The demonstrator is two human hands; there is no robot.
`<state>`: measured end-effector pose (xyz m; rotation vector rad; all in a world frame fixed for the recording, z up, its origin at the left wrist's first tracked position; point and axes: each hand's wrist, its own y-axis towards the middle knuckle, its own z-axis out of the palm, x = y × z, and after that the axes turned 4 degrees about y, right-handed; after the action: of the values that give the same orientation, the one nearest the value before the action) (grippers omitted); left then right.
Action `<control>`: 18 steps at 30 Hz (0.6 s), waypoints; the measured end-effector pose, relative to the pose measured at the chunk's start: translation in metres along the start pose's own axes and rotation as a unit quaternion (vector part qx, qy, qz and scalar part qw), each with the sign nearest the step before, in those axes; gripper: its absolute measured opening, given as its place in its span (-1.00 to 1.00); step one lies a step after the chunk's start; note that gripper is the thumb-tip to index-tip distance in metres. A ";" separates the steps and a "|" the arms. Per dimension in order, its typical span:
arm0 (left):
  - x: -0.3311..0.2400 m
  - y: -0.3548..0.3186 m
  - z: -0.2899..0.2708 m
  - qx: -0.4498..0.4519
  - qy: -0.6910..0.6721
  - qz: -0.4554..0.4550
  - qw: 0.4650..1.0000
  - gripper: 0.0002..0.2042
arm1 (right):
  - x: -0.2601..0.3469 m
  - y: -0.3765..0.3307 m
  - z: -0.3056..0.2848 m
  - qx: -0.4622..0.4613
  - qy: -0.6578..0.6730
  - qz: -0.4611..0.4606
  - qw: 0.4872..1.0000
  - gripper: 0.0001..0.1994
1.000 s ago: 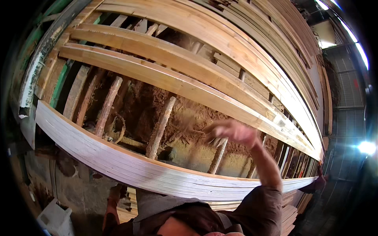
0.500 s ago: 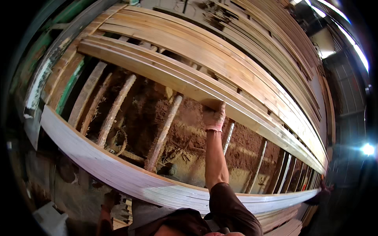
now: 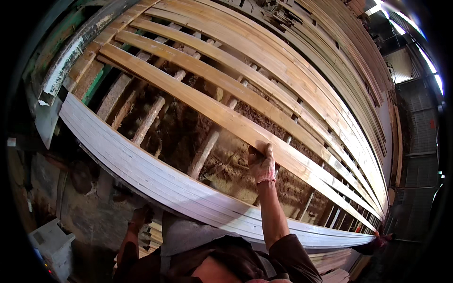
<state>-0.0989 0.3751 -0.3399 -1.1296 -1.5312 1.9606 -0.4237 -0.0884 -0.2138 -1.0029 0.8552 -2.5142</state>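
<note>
- Nearest, at the lower edge, the person's dark brown clothing (image 3: 226,259), with a grey strap across the chest
- The left hand (image 3: 140,218), in a reddish glove, hangs low at the person's side beneath the pale stack; whether it is clenched or loose cannot be told
- A stack of long pale grey-white wooden strips (image 3: 155,177) curves across the view just in front of the person
- The right hand (image 3: 262,163), in a worn pinkish glove, reaches over that stack with the arm stretched out; its fingers are clasped on the near edge of a long light-brown wooden plank (image 3: 212,113)
- That plank lies on round wooden cross poles (image 3: 148,120), above a pit of brown sawdust (image 3: 236,174)
- Beyond it, more long tan planks (image 3: 292,66) lie side by side, running to the far right
</note>
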 end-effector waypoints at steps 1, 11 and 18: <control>0.005 0.003 -0.007 0.003 0.012 0.001 1.000 -0.65 | -0.001 -0.007 -0.005 -0.008 0.002 0.012 1.000 -0.66; -0.040 -0.055 0.001 0.140 0.211 0.192 0.948 -0.66 | 0.040 -0.088 -0.034 -0.029 -0.179 0.253 0.950 -0.32; -0.155 -0.152 0.077 0.144 0.172 0.037 0.974 -0.65 | 0.034 -0.044 -0.009 -0.099 -0.134 0.168 0.972 -0.35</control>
<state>-0.0931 0.2630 -0.1391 -1.3268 -1.0045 1.8395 -0.4568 -0.0663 -0.1733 -1.1200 1.0996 -1.9893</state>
